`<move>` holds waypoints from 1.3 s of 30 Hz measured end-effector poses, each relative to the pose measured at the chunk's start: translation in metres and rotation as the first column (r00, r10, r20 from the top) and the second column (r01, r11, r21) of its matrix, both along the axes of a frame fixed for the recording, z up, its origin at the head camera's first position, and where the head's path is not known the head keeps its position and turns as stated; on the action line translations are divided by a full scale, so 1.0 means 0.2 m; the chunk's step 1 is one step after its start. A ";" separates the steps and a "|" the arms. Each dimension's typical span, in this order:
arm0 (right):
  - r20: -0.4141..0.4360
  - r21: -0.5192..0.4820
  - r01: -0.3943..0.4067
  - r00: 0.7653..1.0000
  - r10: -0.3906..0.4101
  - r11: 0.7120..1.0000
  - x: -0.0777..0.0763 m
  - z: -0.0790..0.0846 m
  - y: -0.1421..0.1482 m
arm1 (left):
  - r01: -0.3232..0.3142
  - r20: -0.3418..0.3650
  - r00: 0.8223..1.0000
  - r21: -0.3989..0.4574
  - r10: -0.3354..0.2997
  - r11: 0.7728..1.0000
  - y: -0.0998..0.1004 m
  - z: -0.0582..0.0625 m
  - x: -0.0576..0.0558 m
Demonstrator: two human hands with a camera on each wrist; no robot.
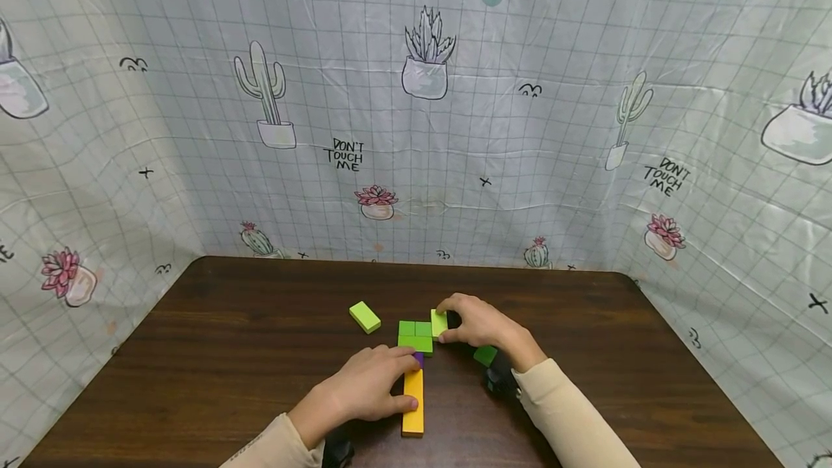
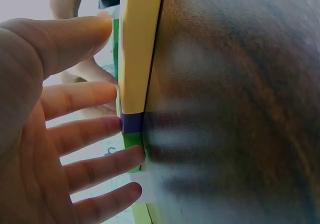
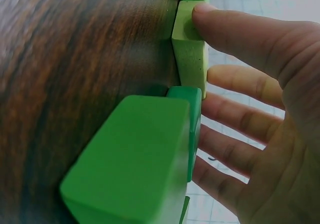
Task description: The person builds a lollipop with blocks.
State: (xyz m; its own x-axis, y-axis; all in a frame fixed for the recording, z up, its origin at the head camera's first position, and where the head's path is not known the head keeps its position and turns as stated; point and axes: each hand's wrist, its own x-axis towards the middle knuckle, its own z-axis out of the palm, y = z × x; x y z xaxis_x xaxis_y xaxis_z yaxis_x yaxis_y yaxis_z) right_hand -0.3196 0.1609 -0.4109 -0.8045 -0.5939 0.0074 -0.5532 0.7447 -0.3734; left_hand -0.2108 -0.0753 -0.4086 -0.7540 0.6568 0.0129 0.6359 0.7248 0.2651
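Sheet (image 1: 474, 128), printed, behind and at both sides. Worktop (image 1: 227, 352): 1, dark brown. Hands: 2. Left hand (image 1: 373, 385), near: fingers spread and straight, thumb on the yellow bar, index finger at the purple block. Right hand (image 1: 484, 323), farther right: pinching the right lime block between thumb at its near end and index finger at its far end.

Yellow bar (image 1: 414, 384): 1, lengthwise near to far, mid-worktop. Lime blocks: 2. Left lime block (image 1: 365, 317) lies apart, far left; right lime block (image 1: 438, 324) stands against the green group's right side. Green group: 3, one wide green block (image 1: 415, 344) near, two small green blocks (image 1: 406, 328) side by side beyond it. Under the right wrist: 2 more, one light green block (image 3: 130, 149), one dark green block (image 3: 196, 119). Purple block (image 1: 419, 360): 1, between bar and group.
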 end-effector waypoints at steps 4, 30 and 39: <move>-0.001 -0.003 0.003 1.000 -0.003 1.000 0.00 0.00 0.00 | 0.003 0.004 1.000 0.003 -0.003 1.000 0.00 0.00 0.00; 0.018 -0.006 0.021 1.000 -0.021 1.000 0.00 -0.02 0.00 | 0.015 0.004 1.000 0.040 -0.015 0.999 0.00 -0.01 -0.01; 0.012 -0.008 0.009 1.000 -0.009 1.000 0.00 -0.01 0.00 | 0.005 -0.010 1.000 0.060 -0.005 0.998 -0.03 0.01 -0.02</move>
